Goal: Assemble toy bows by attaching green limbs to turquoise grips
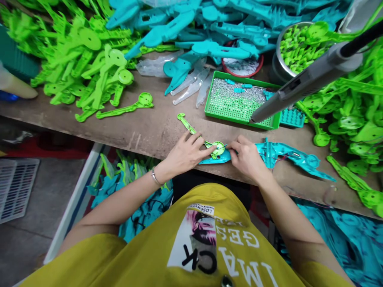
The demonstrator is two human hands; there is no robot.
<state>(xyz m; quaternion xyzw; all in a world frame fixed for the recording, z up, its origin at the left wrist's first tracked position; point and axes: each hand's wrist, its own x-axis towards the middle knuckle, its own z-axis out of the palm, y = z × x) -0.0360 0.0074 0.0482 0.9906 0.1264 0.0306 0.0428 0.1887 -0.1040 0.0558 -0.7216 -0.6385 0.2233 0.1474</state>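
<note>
My left hand (187, 152) presses down on a green plastic lever part (191, 128) with a round disc end, fingers closed on it near the wooden bench's front edge. My right hand (247, 157) pinches at the disc end of that green part from the right. Its palm rests on a teal plastic shell piece (287, 155) that lies flat under both hands and stretches to the right. The green part sits on top of the teal shell's left end.
A green tray (239, 109) of small metal screws stands behind my hands, with a hanging grey electric screwdriver (302, 81) above it. Heaps of green parts (86, 56) and teal parts (209, 24) cover the back; a metal bowl (283, 67) holds small green pieces. The wooden bench (143, 127) edge runs in front.
</note>
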